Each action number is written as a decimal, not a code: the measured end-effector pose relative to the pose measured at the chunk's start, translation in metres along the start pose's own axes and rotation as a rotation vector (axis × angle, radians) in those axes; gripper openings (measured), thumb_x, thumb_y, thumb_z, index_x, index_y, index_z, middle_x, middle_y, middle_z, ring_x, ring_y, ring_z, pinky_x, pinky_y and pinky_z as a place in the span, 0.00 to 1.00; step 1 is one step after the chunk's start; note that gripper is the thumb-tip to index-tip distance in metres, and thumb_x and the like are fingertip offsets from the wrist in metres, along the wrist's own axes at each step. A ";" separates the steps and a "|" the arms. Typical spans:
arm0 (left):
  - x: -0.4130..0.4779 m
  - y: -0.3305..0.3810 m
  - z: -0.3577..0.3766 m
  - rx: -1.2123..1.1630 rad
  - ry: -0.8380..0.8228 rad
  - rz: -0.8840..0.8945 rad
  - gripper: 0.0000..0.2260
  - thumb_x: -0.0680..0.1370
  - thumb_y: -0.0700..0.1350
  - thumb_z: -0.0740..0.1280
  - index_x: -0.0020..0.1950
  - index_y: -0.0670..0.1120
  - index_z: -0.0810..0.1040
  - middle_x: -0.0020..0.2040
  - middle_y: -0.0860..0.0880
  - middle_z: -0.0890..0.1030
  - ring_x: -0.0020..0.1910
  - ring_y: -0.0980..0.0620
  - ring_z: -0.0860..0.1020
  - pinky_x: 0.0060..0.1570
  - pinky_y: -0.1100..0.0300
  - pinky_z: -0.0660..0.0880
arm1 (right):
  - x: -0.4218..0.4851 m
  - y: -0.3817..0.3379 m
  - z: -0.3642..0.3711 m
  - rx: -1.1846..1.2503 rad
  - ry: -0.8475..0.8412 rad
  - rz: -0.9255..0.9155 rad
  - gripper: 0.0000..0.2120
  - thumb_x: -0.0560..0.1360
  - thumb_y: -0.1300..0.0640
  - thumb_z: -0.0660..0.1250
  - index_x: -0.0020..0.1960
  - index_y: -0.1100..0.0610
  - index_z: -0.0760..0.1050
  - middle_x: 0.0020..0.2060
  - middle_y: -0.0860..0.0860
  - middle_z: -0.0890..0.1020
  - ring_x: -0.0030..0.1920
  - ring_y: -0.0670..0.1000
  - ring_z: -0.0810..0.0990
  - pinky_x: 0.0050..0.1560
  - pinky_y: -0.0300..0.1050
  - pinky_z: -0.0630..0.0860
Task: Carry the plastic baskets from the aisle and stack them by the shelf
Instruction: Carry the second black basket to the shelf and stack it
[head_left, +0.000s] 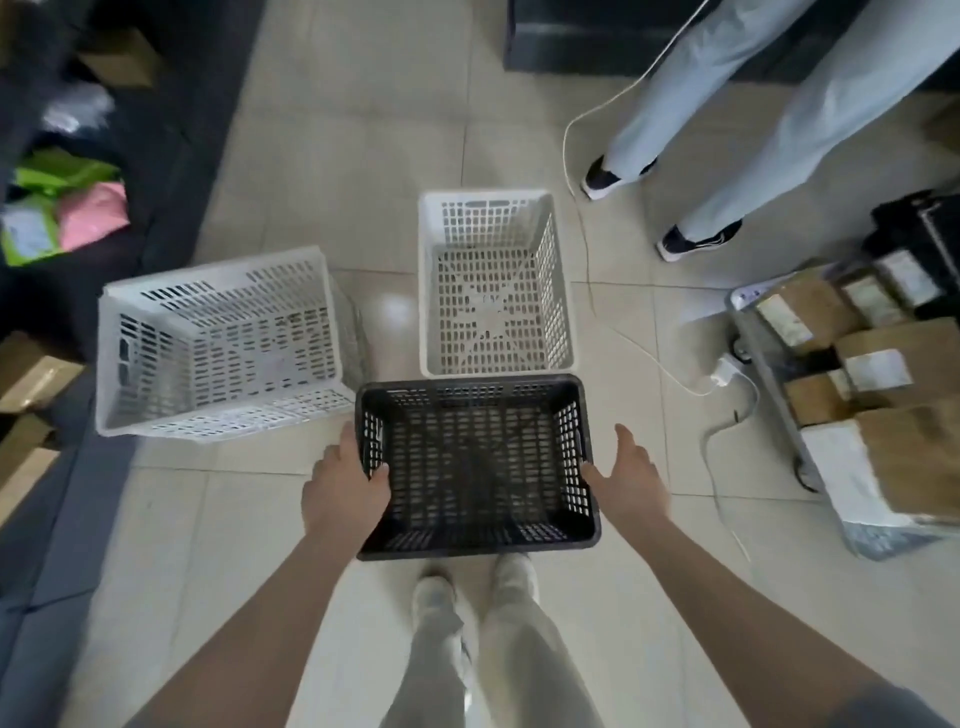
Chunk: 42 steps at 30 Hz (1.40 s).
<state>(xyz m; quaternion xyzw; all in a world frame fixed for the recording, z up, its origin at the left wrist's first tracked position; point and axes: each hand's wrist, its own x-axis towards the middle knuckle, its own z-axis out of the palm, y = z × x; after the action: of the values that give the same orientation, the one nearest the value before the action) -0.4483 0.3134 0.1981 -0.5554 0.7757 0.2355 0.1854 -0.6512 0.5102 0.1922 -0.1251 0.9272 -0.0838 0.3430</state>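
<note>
A black plastic basket (475, 467) is right in front of my feet, upright. My left hand (345, 483) grips its left rim, fingers curled over the edge. My right hand (626, 480) is against the basket's right side, thumb up and fingers reaching to the rim; whether it grips is unclear. A white basket (493, 283) stands upright on the floor just beyond the black one. A larger white basket (223, 343) sits to the left, tilted toward me.
Another person's legs (727, 135) stand at the upper right. A white cable (587, 218) with a charger trails across the tiled floor. A cart of cardboard parcels (862, 374) is at the right. Dark shelving with boxes and bags (67, 208) runs along the left.
</note>
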 end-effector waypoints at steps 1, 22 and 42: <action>0.018 -0.003 0.016 -0.010 -0.007 -0.024 0.31 0.78 0.50 0.62 0.77 0.46 0.53 0.67 0.40 0.71 0.64 0.40 0.72 0.59 0.46 0.71 | 0.020 0.003 0.014 0.012 -0.008 0.028 0.32 0.76 0.50 0.63 0.76 0.54 0.52 0.66 0.58 0.71 0.64 0.60 0.72 0.57 0.53 0.72; 0.235 -0.110 0.248 -0.120 0.061 -0.210 0.21 0.75 0.33 0.60 0.67 0.40 0.61 0.48 0.35 0.79 0.41 0.38 0.74 0.39 0.48 0.69 | 0.242 0.102 0.229 -0.042 0.136 0.180 0.23 0.76 0.64 0.60 0.69 0.58 0.59 0.53 0.66 0.80 0.51 0.68 0.78 0.47 0.56 0.75; 0.018 -0.154 -0.044 -0.106 0.087 -0.247 0.14 0.73 0.33 0.60 0.57 0.39 0.65 0.41 0.42 0.76 0.40 0.41 0.74 0.39 0.50 0.71 | 0.010 -0.032 0.016 -0.136 0.131 -0.065 0.19 0.73 0.66 0.60 0.62 0.60 0.64 0.47 0.64 0.81 0.46 0.64 0.80 0.41 0.50 0.72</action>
<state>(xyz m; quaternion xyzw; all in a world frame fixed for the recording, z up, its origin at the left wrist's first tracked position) -0.3088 0.2321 0.1997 -0.6656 0.6951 0.2272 0.1494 -0.6425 0.4754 0.1813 -0.1724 0.9467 -0.0397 0.2693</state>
